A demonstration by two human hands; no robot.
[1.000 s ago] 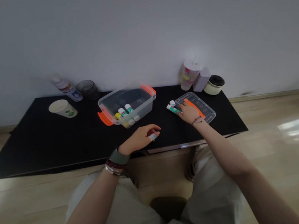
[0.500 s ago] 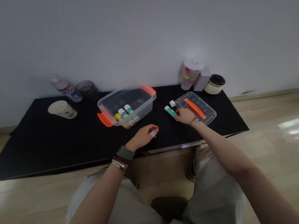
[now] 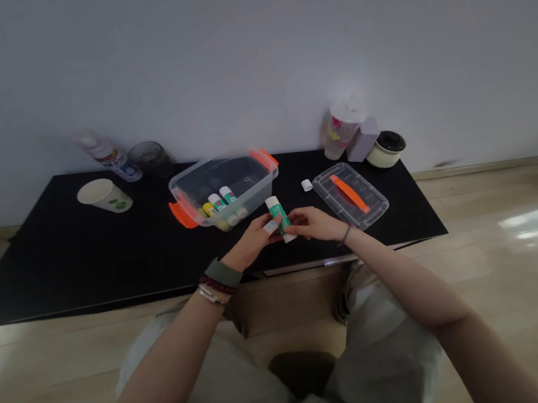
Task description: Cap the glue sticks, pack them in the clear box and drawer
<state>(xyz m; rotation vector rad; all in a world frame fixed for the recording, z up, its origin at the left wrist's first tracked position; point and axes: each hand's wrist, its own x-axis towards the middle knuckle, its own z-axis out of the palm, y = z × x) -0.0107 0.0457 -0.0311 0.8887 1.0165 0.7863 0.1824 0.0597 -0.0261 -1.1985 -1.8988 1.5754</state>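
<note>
Glue stick (image 3: 278, 219), touching left hand (image 3: 254, 242), right hand (image 3: 315, 223)

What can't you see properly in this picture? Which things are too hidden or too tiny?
Head view:
- Writing on the green tube: too small, and the left hand and right hand cover part of it.
- Tubes in the clear plastic box: lower parts blurred behind its wall.
- Label on the bottle: blurred.
- Inside the dark jar: too dim.

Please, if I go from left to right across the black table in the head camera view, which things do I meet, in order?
White paper cup → clear plastic box with orange handles → green-labelled stick between left hand and right hand → small white cap → clear lid with orange handle → cream pot with black top
</note>
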